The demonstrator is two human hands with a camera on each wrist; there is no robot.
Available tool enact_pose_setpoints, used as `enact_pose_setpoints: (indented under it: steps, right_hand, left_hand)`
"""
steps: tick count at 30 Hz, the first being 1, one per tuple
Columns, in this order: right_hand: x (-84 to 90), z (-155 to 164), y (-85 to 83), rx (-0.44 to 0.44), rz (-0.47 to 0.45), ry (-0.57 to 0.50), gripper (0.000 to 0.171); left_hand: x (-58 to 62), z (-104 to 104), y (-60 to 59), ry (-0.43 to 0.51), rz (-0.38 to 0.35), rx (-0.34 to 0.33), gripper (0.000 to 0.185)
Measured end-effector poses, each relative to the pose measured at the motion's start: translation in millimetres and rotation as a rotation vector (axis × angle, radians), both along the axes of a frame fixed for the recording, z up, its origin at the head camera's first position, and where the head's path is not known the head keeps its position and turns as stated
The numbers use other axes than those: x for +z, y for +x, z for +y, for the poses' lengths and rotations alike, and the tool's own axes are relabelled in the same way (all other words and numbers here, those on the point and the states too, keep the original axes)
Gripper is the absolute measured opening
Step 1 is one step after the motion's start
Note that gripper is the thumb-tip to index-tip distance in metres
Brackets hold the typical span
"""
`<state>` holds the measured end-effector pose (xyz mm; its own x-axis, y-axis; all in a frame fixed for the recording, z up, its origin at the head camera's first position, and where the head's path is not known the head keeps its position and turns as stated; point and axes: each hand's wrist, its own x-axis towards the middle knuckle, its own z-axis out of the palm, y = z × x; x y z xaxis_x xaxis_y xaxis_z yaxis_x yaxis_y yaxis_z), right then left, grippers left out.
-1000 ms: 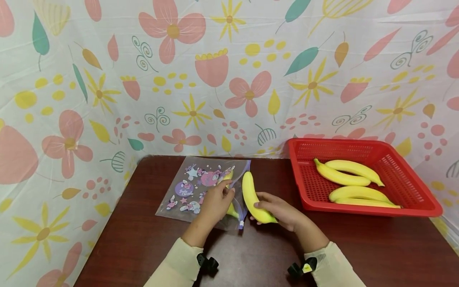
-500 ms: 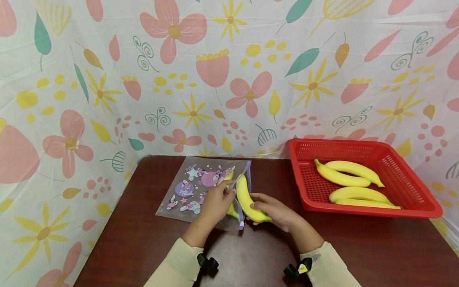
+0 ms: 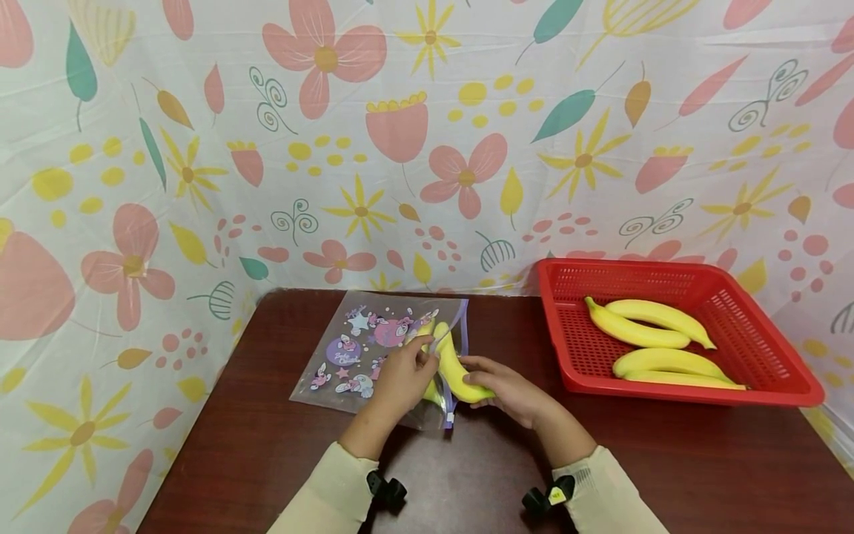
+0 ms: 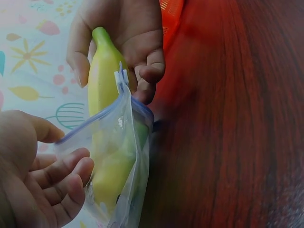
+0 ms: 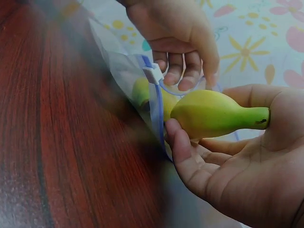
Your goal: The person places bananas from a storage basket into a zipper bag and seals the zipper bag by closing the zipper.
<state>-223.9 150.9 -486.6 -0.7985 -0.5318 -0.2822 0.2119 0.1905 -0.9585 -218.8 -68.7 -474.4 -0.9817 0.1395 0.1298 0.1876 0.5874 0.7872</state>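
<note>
Right hand grasps a yellow banana near its stem end; the banana's opposite end sits inside the mouth of a transparent printed bag. Left hand pinches the bag's upper lip. A second banana lies inside the bag. The bag rests on a dark wood-grain table; a red basket containing four bananas stands to the right.

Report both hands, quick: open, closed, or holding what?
Left hand: closed, pinching the edge of the clear bag at its open mouth.
Right hand: closed, holding a banana near its stem, far end inside the bag.
</note>
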Motion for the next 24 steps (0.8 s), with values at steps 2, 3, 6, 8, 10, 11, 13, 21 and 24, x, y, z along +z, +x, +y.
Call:
enact_pose_setpoints:
  steps: [2, 3, 6, 8, 10, 11, 13, 21, 24]
  right_hand:
    - [-0.7, -1.3, -0.7, 0.001, 0.000, -0.010, 0.062]
    - [-1.2, -1.8, -1.1, 0.002, 0.000, -0.018, 0.062]
    - [-2.4, -3.7, -1.7, -0.001, -0.002, -0.043, 0.062]
    - [-3.1, -4.7, -1.9, -0.008, 0.001, -0.054, 0.062]
    - [-3.6, -5.9, -2.1, -0.025, 0.007, -0.054, 0.060]
    - [-3.9, -6.4, -2.2, -0.035, 0.010, -0.051, 0.060]
    - [-5.1, -7.5, -2.6, -0.052, 0.016, -0.043, 0.058]
    - [-9.9, -11.8, -4.1, -0.093, 0.032, -0.034, 0.054]
    - [-10.6, -13.1, -4.2, -0.112, 0.045, -0.023, 0.054]
  left_hand:
    - [-1.1, -0.1, -0.5, -0.005, 0.002, -0.002, 0.043]
    - [-1.6, -0.1, -0.7, -0.006, 0.000, -0.003, 0.044]
    - [-2.7, 0.4, -1.2, -0.014, -0.005, -0.002, 0.044]
    - [-3.0, 0.6, -1.3, -0.016, -0.010, -0.002, 0.044]
    - [-2.9, 0.8, -1.3, -0.017, -0.011, -0.004, 0.044]
    - [-2.9, 0.8, -1.3, -0.018, -0.010, -0.004, 0.044]
    - [-2.9, 0.9, -1.3, -0.018, -0.012, -0.005, 0.044]
    - [-2.9, 1.2, -1.5, -0.020, -0.018, -0.010, 0.043]
    - [-3.1, 1.3, -1.6, -0.018, -0.020, -0.013, 0.042]
